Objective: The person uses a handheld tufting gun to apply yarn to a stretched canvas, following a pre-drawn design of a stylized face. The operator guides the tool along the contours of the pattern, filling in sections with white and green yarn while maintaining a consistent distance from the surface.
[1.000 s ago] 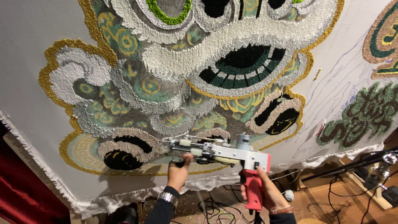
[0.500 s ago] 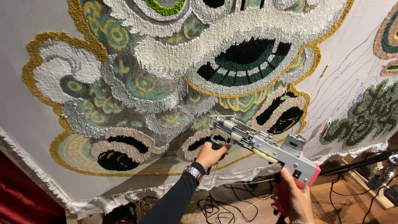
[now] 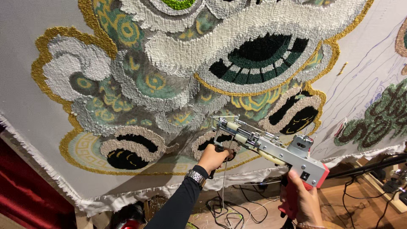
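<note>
The left hand [image 3: 214, 157] is closed around the front handle of a tufting gun [image 3: 265, 146], whose needle end sits just above it against the tufted lion-pattern cloth [image 3: 169, 85]. The right hand [image 3: 302, 202], lower right, grips the gun's red rear handle.

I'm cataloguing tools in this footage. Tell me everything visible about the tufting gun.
The tufting gun has a silver metal body with cream rollers and a red rear housing and grip. It slants, nose up-left, against the tufted cloth. The left hand grips its front handle; the right hand holds the red grip.
</note>
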